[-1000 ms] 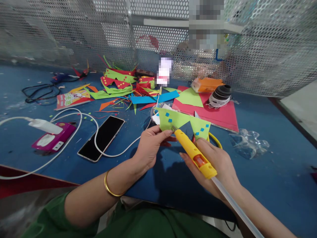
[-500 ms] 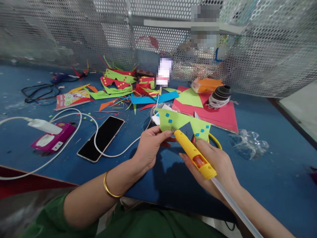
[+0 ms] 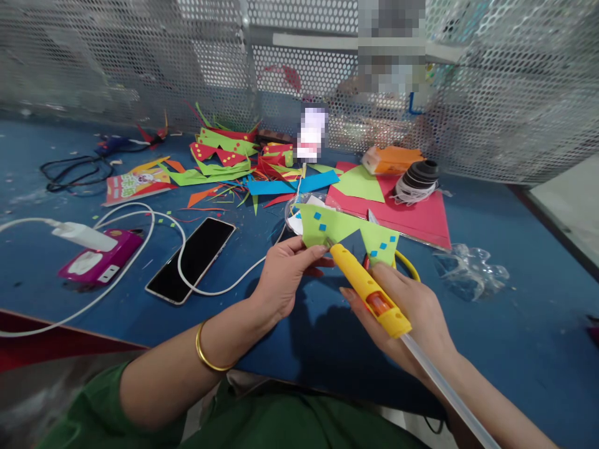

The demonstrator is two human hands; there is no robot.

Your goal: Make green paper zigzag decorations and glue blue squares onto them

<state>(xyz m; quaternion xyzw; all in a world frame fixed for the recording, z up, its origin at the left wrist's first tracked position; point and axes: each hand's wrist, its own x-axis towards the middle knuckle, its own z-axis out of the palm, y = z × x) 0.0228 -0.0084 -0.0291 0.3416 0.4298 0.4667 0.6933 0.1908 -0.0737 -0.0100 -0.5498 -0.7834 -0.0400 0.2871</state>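
A light green paper mask [image 3: 344, 226] with small blue squares stuck on both sides is pinched at its lower left edge by my left hand [image 3: 285, 274]. My right hand [image 3: 412, 312] is wrapped round a yellow glue gun [image 3: 358, 274], from whose back end a long translucent glue stick [image 3: 449, 390] sticks out. The glue gun's nozzle points at the mask's left half, close to my left thumb; whether it touches the paper I cannot tell. Behind the mask lie scissors with a yellow handle [image 3: 408, 265], partly hidden.
A black phone [image 3: 191, 262] and a purple power socket [image 3: 100, 257] with white cables lie at left. Red and green masks [image 3: 222, 153] and paper scraps pile up at the back. Red sheets [image 3: 407, 218], a black roll [image 3: 416, 178] and clear plastic [image 3: 472, 271] are at right.
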